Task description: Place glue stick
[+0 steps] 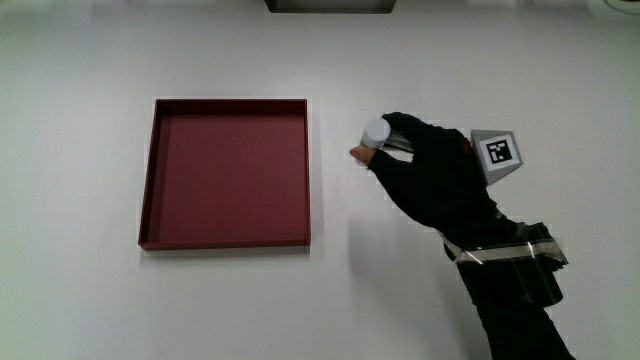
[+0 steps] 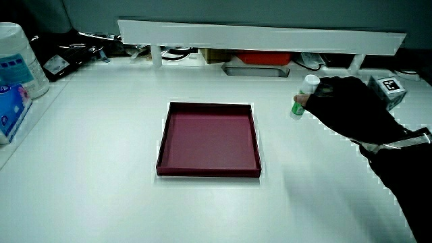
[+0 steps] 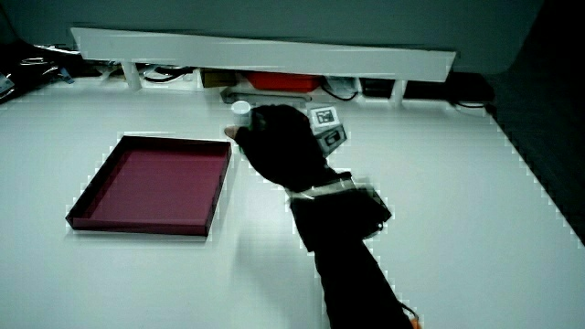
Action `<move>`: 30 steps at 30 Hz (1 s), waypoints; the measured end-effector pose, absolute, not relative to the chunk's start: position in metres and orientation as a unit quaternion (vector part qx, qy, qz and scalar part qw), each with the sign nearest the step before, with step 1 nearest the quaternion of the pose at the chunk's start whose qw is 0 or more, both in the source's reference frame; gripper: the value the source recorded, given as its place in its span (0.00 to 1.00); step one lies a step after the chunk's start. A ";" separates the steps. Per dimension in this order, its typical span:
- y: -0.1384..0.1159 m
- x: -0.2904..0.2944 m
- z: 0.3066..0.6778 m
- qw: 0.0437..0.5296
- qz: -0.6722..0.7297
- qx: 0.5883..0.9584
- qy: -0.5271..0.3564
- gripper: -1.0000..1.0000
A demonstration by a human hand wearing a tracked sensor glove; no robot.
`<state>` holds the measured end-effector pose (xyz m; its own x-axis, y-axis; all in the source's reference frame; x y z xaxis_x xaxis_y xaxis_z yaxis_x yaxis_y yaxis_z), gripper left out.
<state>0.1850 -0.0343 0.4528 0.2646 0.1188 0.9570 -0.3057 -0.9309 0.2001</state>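
A glue stick [image 1: 375, 131] with a white cap stands upright on the white table beside the dark red tray [image 1: 148, 190]. In both side views the glue stick [image 2: 303, 96] [image 3: 239, 111] shows its white cap, and a green band lower down shows in a side view. The gloved hand [image 1: 425, 170] has its fingers wrapped around the stick's body, with the base at or just above the table. The tray [image 2: 162, 145] [image 3: 90, 196] is shallow, square and holds nothing. The hand [image 2: 341, 101] [image 3: 279, 142] carries a patterned cube [image 1: 498, 152] on its back.
A low white partition [image 2: 263, 34] runs along the table's edge farthest from the person, with cables and a red object under it. A white canister [image 2: 17, 57] and a blue packet [image 2: 10, 111] sit at the table's edge in a side view.
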 end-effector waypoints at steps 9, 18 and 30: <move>-0.031 0.223 0.486 0.160 0.598 0.786 0.002 0.50; -0.024 0.247 0.523 0.158 0.587 0.792 0.054 0.50; -0.010 0.253 0.569 0.192 0.579 0.786 0.097 0.50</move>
<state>0.2527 -0.0101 0.5692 0.3099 0.3754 0.8735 -0.0689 -0.9075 0.4145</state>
